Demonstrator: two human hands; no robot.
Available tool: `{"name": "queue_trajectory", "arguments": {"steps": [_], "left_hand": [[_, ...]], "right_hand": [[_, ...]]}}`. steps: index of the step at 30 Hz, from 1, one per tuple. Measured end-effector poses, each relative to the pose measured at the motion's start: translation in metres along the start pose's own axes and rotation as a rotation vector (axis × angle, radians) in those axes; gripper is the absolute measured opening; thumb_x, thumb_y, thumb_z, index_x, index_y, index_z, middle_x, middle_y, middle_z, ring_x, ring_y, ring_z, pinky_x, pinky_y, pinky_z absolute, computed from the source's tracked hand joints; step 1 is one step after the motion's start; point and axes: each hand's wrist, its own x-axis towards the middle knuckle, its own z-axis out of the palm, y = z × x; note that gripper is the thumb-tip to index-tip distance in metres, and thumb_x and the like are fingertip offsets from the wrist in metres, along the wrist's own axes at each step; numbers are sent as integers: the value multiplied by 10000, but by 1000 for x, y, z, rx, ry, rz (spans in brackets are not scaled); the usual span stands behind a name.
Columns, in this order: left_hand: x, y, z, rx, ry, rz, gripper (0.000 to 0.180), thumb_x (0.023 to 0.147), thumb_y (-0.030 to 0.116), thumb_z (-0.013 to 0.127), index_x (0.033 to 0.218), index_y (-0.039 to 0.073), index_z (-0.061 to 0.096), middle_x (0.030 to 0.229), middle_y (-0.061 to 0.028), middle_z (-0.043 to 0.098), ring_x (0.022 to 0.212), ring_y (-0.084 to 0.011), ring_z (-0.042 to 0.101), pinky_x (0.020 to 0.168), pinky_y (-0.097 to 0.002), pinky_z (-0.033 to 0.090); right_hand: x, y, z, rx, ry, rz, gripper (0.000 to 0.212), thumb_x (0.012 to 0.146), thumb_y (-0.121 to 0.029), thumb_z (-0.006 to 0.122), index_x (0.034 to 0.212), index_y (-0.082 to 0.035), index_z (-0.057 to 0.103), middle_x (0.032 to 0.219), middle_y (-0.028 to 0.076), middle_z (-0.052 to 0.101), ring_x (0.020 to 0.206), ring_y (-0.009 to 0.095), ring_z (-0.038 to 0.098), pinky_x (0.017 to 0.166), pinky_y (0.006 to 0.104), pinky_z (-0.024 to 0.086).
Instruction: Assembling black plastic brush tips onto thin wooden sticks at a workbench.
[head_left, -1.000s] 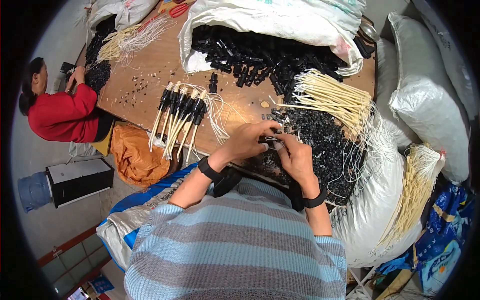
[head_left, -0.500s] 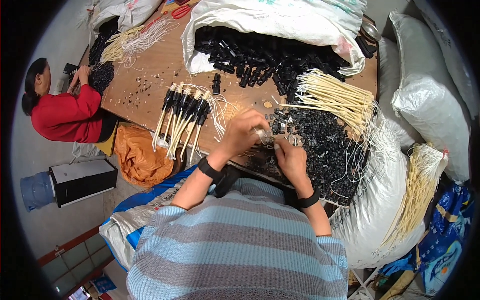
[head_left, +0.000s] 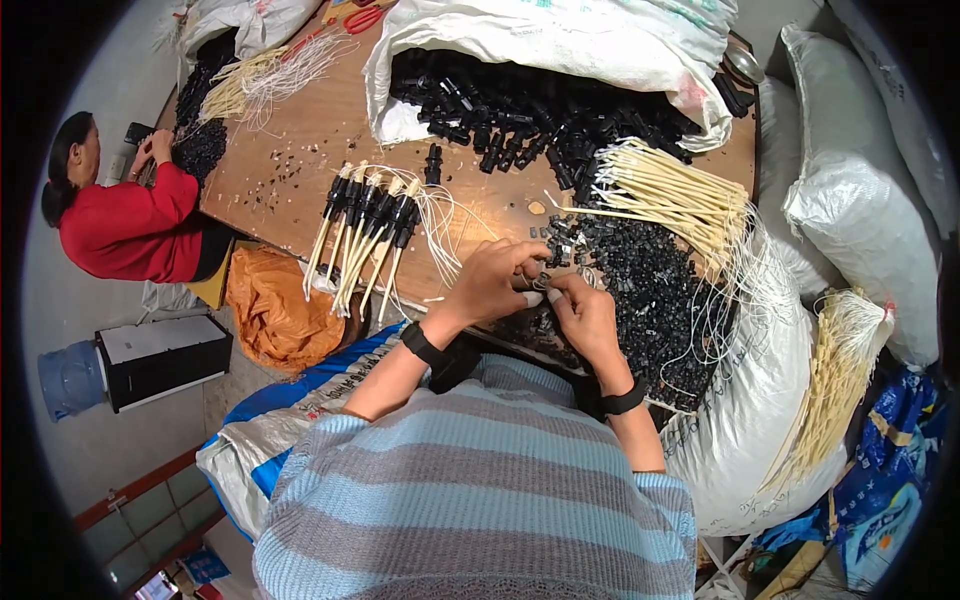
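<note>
Close together at the table's near edge, my left hand (head_left: 490,283) and my right hand (head_left: 588,318) meet with bent fingers. Thumbs and fingertips close around a small dark piece (head_left: 541,282), too small and too covered to name. Just right of them spreads a heap of small black plastic parts (head_left: 640,275). Left of my hands lies a row of black connectors with cream-coloured tubes and thin white wires (head_left: 372,215). One black connector (head_left: 433,165) stands apart behind that row. Beyond the heap lies a bundle of cream tubes (head_left: 680,195) with white wires trailing off its right end.
An open white sack (head_left: 560,40) spills black connectors (head_left: 520,105) at the back. A person in a red top (head_left: 135,220) works at the left end of the table (head_left: 270,165). Full white sacks (head_left: 860,190) stand on the right. An orange bag (head_left: 280,310) sits below the left edge.
My left hand has come down and its fingers have turned toward my right fingertips. My right hand has shifted only slightly. The person in red has moved their hands a little.
</note>
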Motion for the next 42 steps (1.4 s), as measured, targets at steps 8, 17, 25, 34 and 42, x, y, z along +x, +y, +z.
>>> {"name": "queue_trajectory", "arguments": {"steps": [8, 17, 25, 34, 42], "left_hand": [[-2, -2, 10, -572, -13, -404, 232, 774, -18, 665, 992, 61, 659, 788, 11, 674, 665, -33, 561, 611, -204, 461], [49, -44, -7, 247, 74, 219, 465, 664, -82, 591, 1106, 59, 628, 966, -133, 658, 905, -299, 619, 776, -354, 512], [38, -4, 7, -112, 44, -108, 255, 712, -66, 637, 938, 45, 670, 855, -92, 645, 769, -253, 635, 691, -321, 520], [26, 19, 17, -157, 71, 93, 332, 715, -117, 612, 997, 49, 672, 793, -38, 639, 675, -139, 596, 601, -244, 472], [21, 13, 16, -535, 24, -464, 184, 781, -79, 614, 946, -19, 670, 781, 55, 597, 659, -8, 515, 605, -163, 433]], "right_hand": [[2, -4, 5, 158, 196, -216, 146, 833, -122, 638, 956, -68, 697, 695, 185, 642, 646, 350, 658, 576, 403, 499], [1, 4, -11, 69, 141, 89, 84, 847, -62, 620, 900, -13, 663, 531, 15, 470, 491, 84, 424, 483, 269, 359], [7, 6, -11, 346, 174, 314, 52, 871, -24, 604, 860, -11, 653, 575, -91, 472, 515, 8, 367, 474, 209, 292], [7, 3, 3, 256, 255, 131, 54, 843, -3, 608, 851, -38, 648, 600, -24, 530, 534, 49, 428, 490, 232, 351], [2, -12, -1, -176, 440, -264, 89, 857, -69, 659, 944, -72, 642, 691, 135, 630, 576, 273, 638, 503, 348, 466]]}}
